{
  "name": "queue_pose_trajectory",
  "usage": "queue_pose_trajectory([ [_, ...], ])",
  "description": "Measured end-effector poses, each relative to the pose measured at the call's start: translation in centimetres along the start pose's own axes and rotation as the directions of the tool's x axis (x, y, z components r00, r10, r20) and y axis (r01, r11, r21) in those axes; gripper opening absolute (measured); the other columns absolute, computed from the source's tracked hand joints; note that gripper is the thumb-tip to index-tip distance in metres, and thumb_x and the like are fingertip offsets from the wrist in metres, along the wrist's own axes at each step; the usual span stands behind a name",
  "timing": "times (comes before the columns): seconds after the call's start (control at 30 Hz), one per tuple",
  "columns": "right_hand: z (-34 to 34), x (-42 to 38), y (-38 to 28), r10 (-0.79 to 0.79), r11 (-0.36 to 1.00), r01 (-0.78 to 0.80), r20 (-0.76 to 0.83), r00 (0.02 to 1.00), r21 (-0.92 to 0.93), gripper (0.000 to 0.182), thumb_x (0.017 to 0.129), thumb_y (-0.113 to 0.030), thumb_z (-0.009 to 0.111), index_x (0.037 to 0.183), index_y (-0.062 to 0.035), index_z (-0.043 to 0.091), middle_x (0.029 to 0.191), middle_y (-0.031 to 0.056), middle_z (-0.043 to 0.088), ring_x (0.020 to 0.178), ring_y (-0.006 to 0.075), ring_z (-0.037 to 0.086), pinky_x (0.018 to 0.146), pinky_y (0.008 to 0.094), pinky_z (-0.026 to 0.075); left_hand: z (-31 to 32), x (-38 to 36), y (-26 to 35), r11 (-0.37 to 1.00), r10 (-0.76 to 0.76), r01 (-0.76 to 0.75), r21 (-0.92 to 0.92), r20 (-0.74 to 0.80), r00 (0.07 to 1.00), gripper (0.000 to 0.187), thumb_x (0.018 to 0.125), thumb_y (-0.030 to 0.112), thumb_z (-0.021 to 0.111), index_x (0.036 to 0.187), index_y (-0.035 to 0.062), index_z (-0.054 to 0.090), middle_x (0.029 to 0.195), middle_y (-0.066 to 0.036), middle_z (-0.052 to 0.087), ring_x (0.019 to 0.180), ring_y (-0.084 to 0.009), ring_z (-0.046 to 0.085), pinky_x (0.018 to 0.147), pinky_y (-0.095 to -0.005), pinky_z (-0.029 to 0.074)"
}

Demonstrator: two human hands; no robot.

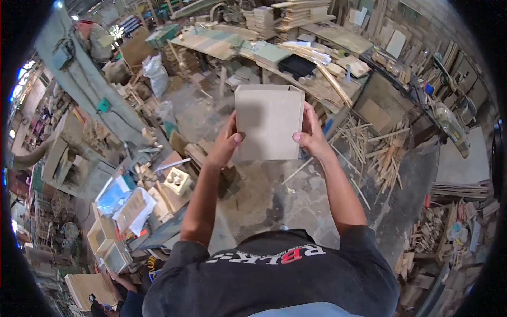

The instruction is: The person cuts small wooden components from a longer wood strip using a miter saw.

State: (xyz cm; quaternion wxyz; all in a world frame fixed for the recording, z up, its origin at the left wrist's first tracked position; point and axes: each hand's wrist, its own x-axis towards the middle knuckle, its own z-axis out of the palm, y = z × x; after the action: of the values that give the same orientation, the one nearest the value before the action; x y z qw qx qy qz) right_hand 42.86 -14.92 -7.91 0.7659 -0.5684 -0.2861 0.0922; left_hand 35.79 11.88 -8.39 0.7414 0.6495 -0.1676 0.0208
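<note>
Two hands hold one pale, box-like piece (270, 126) between them, in front of the body and above the floor (311, 203). The left hand (226, 143) is partly closed on one side edge, thumb on the near face; the right hand (313, 138) grips the opposite edge likewise, its fingers curled around the side. The piece looks squarish, smooth and matt, with straight edges and a narrow rim along its far end; a soft shadow darkens its left part. Thin wooden sticks (388, 158) lie loosely heaped on the stained, rough-looking floor.
</note>
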Motion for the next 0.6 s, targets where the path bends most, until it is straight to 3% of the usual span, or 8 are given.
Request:
queue_pose_trajectory([
  [0.07, -2.0, 0.3, -0.7, -0.05, 0.994, 0.056, 0.068, 0.996, -0.09, 0.121, 0.063, -0.039, 0.087, 0.156, -0.0033, 0.019, 0.153, 0.015, 0.033, 0.145, 0.028, 0.034, 0.12, 0.0402, 0.026, 0.0, 1.8, 0.1, 1.0, -0.027, 0.027, -0.003, 0.005, 1.0, 0.121, 0.071, 0.068, 0.077, 0.158, 0.0029, 0.024, 0.152, -0.01, 0.039, 0.144, -0.0236, 0.032, 0.119, -0.0396, 0.026],
  [0.13, -3.1, 1.5, -2.2, 0.043, 0.988, -0.028, 0.098, 0.994, -0.15, 0.134, 0.059, -0.043, 0.09, 0.158, -0.003, 0.008, 0.156, 0.0186, 0.027, 0.149, 0.0307, 0.025, 0.123, 0.0408, 0.018, -1.2, 2.9, 0.2, 0.976, -0.121, 0.094, 0.194, 0.131, 0.984, 0.123, 0.069, 0.053, 0.08, 0.16, 0.0039, 0.014, 0.156, -0.012, 0.032, 0.147, -0.024, 0.027, 0.121, -0.0394, 0.021],
  [0.23, -5.1, 4.2, 0.4, -0.029, 0.879, 0.15, 0.264, 0.964, -0.452, 0.144, 0.06, -0.046, 0.09, 0.16, -0.0008, -0.004, 0.162, 0.021, 0.019, 0.152, 0.033, 0.018, 0.124, 0.0437, 0.015, -3.3, 4.5, 0.6, 0.942, -0.179, 0.121, 0.314, 0.164, 0.97, 0.125, 0.068, 0.043, 0.082, 0.162, 0.0047, 0.008, 0.159, -0.013, 0.028, 0.15, -0.0249, 0.022, 0.123, -0.0395, 0.018],
  [0.37, -5.3, 9.0, 7.4, -0.112, 0.913, 0.208, 0.272, 0.956, -0.352, 0.142, 0.058, -0.045, 0.091, 0.161, -0.0049, 0.001, 0.16, 0.0236, 0.019, 0.15, 0.0376, 0.022, 0.122, 0.0477, 0.021, -9.5, 7.4, -1.4, 0.871, -0.285, 0.196, 0.451, 0.137, 0.949, 0.117, 0.071, 0.03, 0.08, 0.161, 0.0044, 0.011, 0.163, -0.015, 0.022, 0.152, -0.0251, 0.018, 0.123, -0.0389, 0.018],
  [0.47, -5.5, 13.3, 11.9, -0.242, 0.695, 0.397, 0.325, 0.914, -0.599, 0.143, 0.054, -0.041, 0.096, 0.161, -0.0101, 0.006, 0.156, 0.0254, 0.025, 0.144, 0.0431, 0.031, 0.117, 0.0521, 0.029, -14.5, 11.2, -4.6, 0.87, -0.24, 0.135, 0.474, 0.167, 0.956, 0.092, 0.08, 0.018, 0.071, 0.159, 0.0039, 0.025, 0.162, -0.013, 0.031, 0.15, -0.0233, 0.026, 0.122, -0.0383, 0.021],
  [0.53, -4.1, 16.5, 13.7, -0.204, 0.48, 0.271, 0.194, 0.96, -0.835, 0.147, 0.047, -0.042, 0.1, 0.156, 0.0044, 0.014, 0.153, 0.0238, 0.028, 0.144, 0.0382, 0.031, 0.119, 0.0473, 0.027, -17.0, 14.3, -9.2, 0.97, -0.244, 0.244, -0.009, -0.02, 0.97, 0.074, 0.089, 0.015, 0.064, 0.156, 0.0036, 0.034, 0.154, -0.01, 0.045, 0.146, -0.0245, 0.037, 0.12, -0.0386, 0.026],
  [0.57, -3.3, 18.1, 15.1, -0.36, 0.33, 0.375, 0.251, 0.898, -0.867, 0.145, 0.044, -0.047, 0.1, 0.153, 0.0081, 0.022, 0.144, 0.0257, 0.037, 0.133, 0.0413, 0.042, 0.114, 0.0486, 0.034, -17.7, 16.2, -11.7, 0.992, -0.114, 0.108, -0.058, -0.097, 0.989, 0.059, 0.097, 0.019, 0.057, 0.151, 0.0026, 0.042, 0.147, -0.006, 0.054, 0.137, -0.0229, 0.048, 0.115, -0.0369, 0.033],
  [0.6, -2.9, 19.4, 16.3, -0.336, 0.319, 0.366, 0.257, 0.906, -0.874, 0.145, 0.044, -0.047, 0.1, 0.153, 0.0081, 0.022, 0.144, 0.0257, 0.037, 0.133, 0.0413, 0.042, 0.114, 0.0486, 0.034, -18.2, 18.1, -13.3, 0.99, -0.118, 0.11, -0.088, -0.097, 0.988, 0.059, 0.097, 0.019, 0.057, 0.151, 0.0026, 0.042, 0.147, -0.006, 0.054, 0.137, -0.0229, 0.048, 0.115, -0.0369, 0.033],
])
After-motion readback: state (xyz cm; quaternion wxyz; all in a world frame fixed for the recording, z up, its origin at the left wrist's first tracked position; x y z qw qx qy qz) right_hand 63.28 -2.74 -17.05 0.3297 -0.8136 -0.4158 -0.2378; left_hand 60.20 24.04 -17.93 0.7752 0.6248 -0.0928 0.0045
